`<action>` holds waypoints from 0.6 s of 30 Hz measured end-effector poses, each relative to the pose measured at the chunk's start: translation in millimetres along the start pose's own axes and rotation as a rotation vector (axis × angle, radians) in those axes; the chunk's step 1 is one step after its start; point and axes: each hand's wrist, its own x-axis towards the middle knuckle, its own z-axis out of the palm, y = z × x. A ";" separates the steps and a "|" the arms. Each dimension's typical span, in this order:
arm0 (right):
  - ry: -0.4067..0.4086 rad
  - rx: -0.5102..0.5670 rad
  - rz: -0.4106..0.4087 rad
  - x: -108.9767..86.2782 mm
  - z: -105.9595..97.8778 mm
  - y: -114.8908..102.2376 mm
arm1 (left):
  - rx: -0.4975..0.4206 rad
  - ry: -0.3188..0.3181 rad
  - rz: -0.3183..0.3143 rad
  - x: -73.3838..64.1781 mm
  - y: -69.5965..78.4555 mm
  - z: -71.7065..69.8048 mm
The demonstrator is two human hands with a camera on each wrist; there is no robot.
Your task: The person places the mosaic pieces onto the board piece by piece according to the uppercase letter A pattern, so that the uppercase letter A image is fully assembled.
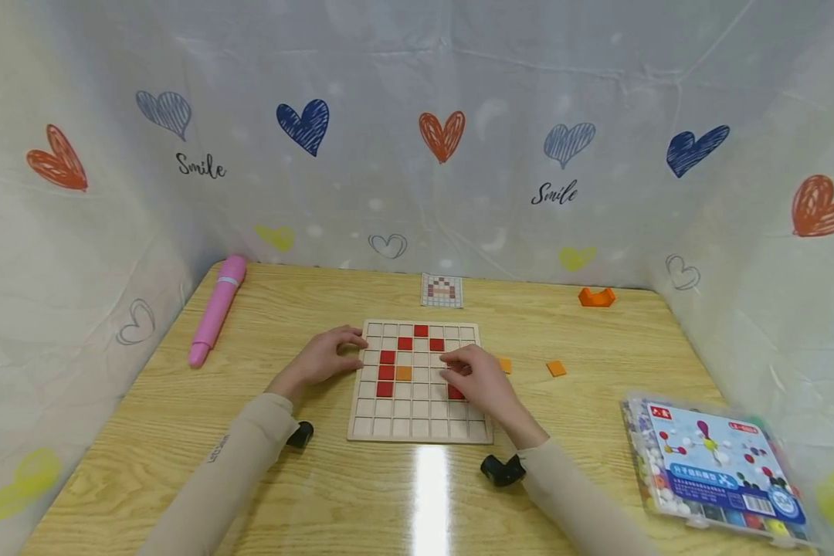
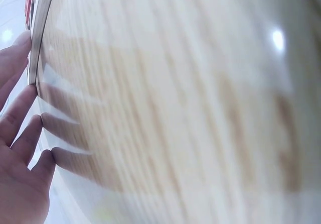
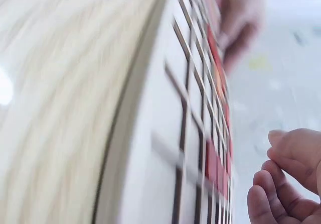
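Note:
A square wooden grid board [image 1: 420,428] lies on the table with several red tiles [image 1: 385,372] and one orange tile [image 1: 403,374] in its cells. Fingertips of my left hand [image 1: 322,356] touch the board's left edge; in the left wrist view its fingers [image 2: 22,111] are extended there. Over the right part of the board hovers my right hand [image 1: 482,378], fingers loosely bent, partly covering red tiles [image 3: 216,168] of the right side. No piece shows between its thumb and fingers. Two loose orange tiles [image 1: 556,368] lie to the right, one partly behind the hand.
Behind the board lies a small pattern card [image 1: 442,291]. A pink stick-like object [image 1: 217,311] is at far left. An orange bracket-shaped piece [image 1: 596,298] sits at back right, and a clear box of colored parts [image 1: 723,463] at front right. Printed cloth walls [image 1: 389,193] surround the table.

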 end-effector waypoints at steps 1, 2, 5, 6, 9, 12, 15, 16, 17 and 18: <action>0.022 0.005 0.023 -2.7 -6.2 6.3 | -0.003 -0.001 -0.004 0.5 0.0 0.3; 0.047 0.010 0.052 -5.7 -12.7 12.9 | -0.006 -0.003 -0.007 0.8 0.0 0.5; 0.132 0.020 0.131 -14.7 -32.9 33.1 | -0.012 -0.002 -0.002 0.1 -0.5 -0.1; 0.158 0.016 0.154 -18.2 -39.6 39.9 | -0.014 -0.002 0.002 -0.2 -0.7 -0.4; 0.218 0.008 0.234 -29.3 -57.6 59.4 | -0.014 -0.004 0.012 -0.5 -2.0 -0.4; 0.259 -0.020 0.289 -39.4 -71.8 74.1 | -0.013 -0.003 0.016 -0.4 -2.8 0.1; 0.284 -0.064 0.315 -46.1 -81.5 86.0 | -0.011 -0.002 0.012 0.1 -3.0 0.7; 0.282 -0.082 0.321 -47.2 -83.9 89.3 | -0.010 -0.002 0.011 0.3 -3.1 0.7; 0.270 -0.097 0.324 -48.0 -86.1 92.0 | -0.011 0.000 0.009 0.3 -3.0 0.6; 0.252 -0.117 0.322 -48.2 -87.9 94.6 | -0.007 0.001 0.011 0.2 -3.0 0.2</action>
